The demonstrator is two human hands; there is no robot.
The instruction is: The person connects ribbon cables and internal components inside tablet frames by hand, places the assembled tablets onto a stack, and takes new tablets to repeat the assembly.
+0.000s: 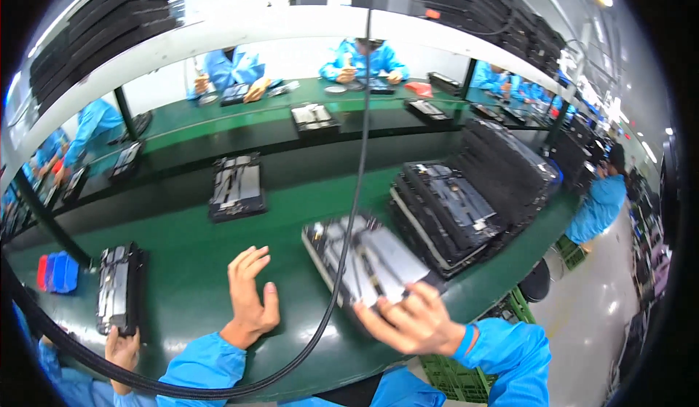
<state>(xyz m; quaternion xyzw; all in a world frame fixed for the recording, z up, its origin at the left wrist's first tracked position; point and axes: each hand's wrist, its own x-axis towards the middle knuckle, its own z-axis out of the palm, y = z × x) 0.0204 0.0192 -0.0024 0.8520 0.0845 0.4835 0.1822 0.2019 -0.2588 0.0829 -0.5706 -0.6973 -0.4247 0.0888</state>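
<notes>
Our right hand [415, 323] grips the near corner of a flat grey panel [371, 258], fingers curled over its edge; the panel lies tilted on the green worktop [189, 261], at about four o'clock from centre. Our left hand [249, 298] hovers open at seven o'clock, fingers spread, holding nothing. A stack of dark trays [451, 210] sits just beside the panel at two o'clock. A black cable [348, 225] hangs across it.

A green workbench [189, 276] carries a stack of dark trays [502, 167] at the right, a tray [237, 186] farther back, and blue pads [58, 272] at the left. A black cable [357, 181] hangs down the middle.
</notes>
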